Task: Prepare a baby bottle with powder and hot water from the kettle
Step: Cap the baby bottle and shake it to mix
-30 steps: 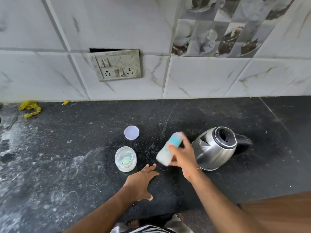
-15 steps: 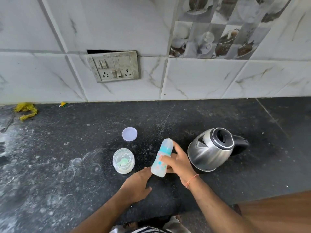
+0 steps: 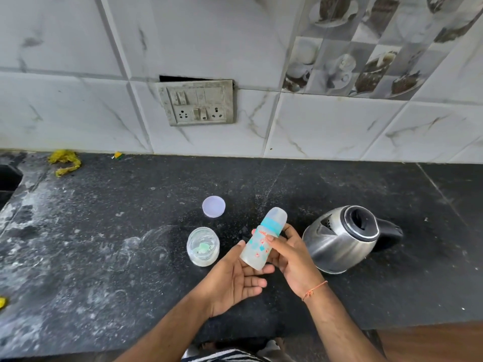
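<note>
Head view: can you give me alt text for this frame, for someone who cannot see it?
A person's right hand grips a capped baby bottle, tilted, above a dark counter, with the open left hand under its base. An open powder jar and its loose lid sit to the left, a steel kettle to the right.

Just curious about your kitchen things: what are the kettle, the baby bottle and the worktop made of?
Kettle: likely stainless steel, shiny with reflections; its handle looks like black plastic.
Baby bottle: seemingly frosted translucent plastic, with a turquoise collar.
Worktop: probably dark polished stone, speckled, with white powdery smears.
</note>
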Tool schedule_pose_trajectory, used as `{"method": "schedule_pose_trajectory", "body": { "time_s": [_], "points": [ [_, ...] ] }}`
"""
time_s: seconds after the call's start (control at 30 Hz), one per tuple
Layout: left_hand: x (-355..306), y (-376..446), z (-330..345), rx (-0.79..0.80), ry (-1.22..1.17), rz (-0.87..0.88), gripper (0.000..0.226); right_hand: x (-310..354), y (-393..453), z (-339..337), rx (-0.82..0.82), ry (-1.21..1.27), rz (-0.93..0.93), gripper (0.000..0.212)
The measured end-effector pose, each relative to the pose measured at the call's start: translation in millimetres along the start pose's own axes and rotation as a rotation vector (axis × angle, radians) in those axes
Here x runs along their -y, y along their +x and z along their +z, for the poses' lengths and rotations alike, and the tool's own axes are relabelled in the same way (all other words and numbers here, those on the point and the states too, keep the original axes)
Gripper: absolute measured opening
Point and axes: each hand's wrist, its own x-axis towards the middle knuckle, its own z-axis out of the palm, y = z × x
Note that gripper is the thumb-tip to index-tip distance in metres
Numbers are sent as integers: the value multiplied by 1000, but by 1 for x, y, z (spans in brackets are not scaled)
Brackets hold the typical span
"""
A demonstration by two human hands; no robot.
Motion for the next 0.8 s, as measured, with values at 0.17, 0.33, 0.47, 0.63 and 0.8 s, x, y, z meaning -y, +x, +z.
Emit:
{"method": "schedule_pose_trajectory", "body": {
  "time_s": [0.17, 0.33, 0.47, 0.63, 0.8],
  "points": [
    [-3, -5, -1, -39, 44, 168, 64, 5, -5, 0, 14, -48, 7, 51],
    [1, -8, 2, -194, 107, 354, 62, 2, -9, 4, -23, -90, 12, 54],
    [4, -12, 3, -323, 273, 520, 68, 2, -12, 14, -11, -148, -1, 54],
    [7, -12, 8, -387, 381, 522, 69, 4, -12, 22, -42, -80, -10, 48],
    [8, -20, 12, -223, 282, 286, 37, 3, -9, 14, -57, -3, -7, 43]
  ]
}}
